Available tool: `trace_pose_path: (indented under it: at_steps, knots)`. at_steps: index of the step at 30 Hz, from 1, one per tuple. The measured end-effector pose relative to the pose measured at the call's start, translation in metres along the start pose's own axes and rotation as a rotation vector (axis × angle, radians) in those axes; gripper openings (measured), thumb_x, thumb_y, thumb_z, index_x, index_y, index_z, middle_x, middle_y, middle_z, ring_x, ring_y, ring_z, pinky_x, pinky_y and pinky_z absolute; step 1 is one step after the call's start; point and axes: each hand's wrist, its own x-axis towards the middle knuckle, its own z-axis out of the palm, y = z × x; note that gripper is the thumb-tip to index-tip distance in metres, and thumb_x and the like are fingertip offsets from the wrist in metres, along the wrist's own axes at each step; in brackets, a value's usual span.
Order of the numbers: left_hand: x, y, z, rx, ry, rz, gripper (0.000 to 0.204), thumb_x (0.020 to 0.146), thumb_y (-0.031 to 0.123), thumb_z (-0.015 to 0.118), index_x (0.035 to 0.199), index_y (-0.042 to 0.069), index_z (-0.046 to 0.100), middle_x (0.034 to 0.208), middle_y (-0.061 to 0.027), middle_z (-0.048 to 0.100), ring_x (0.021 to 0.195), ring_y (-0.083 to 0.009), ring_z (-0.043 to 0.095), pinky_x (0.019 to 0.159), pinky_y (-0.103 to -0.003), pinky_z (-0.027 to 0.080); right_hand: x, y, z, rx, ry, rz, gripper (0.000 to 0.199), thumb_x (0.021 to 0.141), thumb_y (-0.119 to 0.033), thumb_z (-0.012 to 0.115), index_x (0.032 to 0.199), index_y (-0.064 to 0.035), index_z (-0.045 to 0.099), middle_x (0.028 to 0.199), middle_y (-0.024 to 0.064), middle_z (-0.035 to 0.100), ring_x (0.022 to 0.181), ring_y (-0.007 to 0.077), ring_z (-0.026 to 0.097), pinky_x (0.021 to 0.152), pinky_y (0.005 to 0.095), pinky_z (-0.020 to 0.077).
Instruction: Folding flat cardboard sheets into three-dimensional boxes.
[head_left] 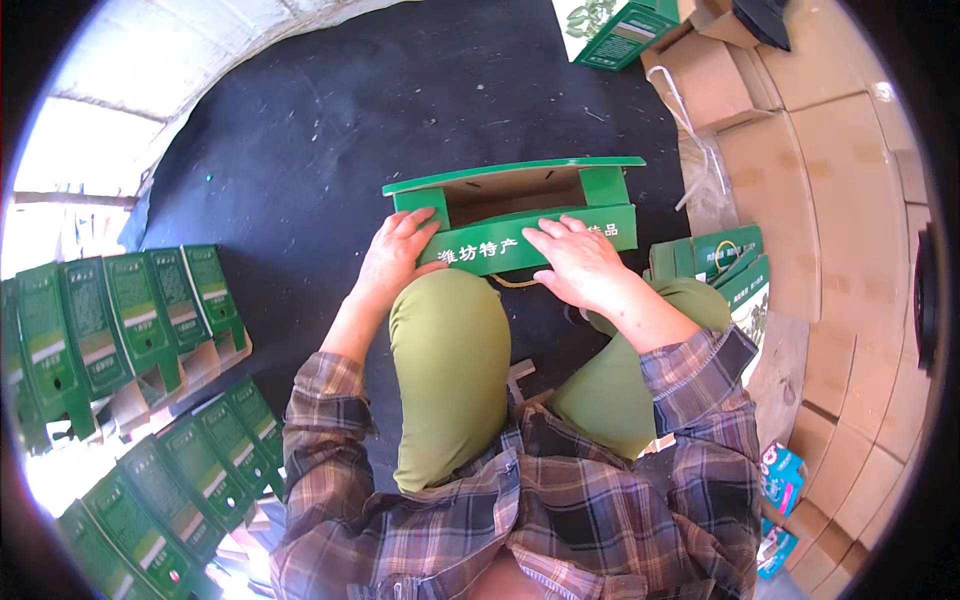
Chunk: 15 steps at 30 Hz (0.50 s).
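Observation:
A green cardboard gift box (pixel 510 245) with white lettering stands before my knees, its top open onto a bare brown inside. The long far flap is raised, and a green end flap shows at either side of the opening. My left hand (pixel 393 255) grips the box's left corner, fingers on the end flap and thumb on the front panel. Across the right part of that panel lies my right hand (pixel 585 262), fingers spread and stretched out. A yellow cord handle (pixel 515 284) hangs under the front panel, partly hidden by my right hand.
Rows of green boxes (pixel 140 310) stand at the left. More green boxes (pixel 725 255) lie beside my right knee. Brown cartons (pixel 850 220) are stacked along the right, with a white-and-green box (pixel 625 35) at the far right. Dark sheeting (pixel 400 90) covers the floor.

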Motion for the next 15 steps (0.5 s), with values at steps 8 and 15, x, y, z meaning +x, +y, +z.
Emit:
trace_pose_path:
  at_steps: [8,15]
  knots:
    - [0.010,-0.003,0.016,0.420,-0.079,0.151,0.047,0.082,0.026,0.058,0.129,0.017,0.056,0.129,-0.0065,0.054,0.118,-0.0249,0.052,0.108,-0.053,0.031,-0.003,-0.010,-0.011,-0.023,0.081,-0.121,0.057,0.082,-0.024,0.068,0.133,-0.0086,0.048,0.135,0.0164,0.051,0.127,0.0374,0.045,0.104,0.0462,0.0400]
    - [0.013,0.008,0.027,0.378,0.137,0.236,0.047,0.085,0.022,0.053,0.131,0.018,0.054,0.100,-0.0033,0.057,0.097,-0.0191,0.058,0.082,-0.037,0.048,-0.013,-0.020,-0.008,-0.032,0.093,-0.188,0.057,0.080,-0.019,0.068,0.133,-0.0056,0.050,0.131,0.0185,0.054,0.124,0.0363,0.047,0.104,0.0437,0.0385]
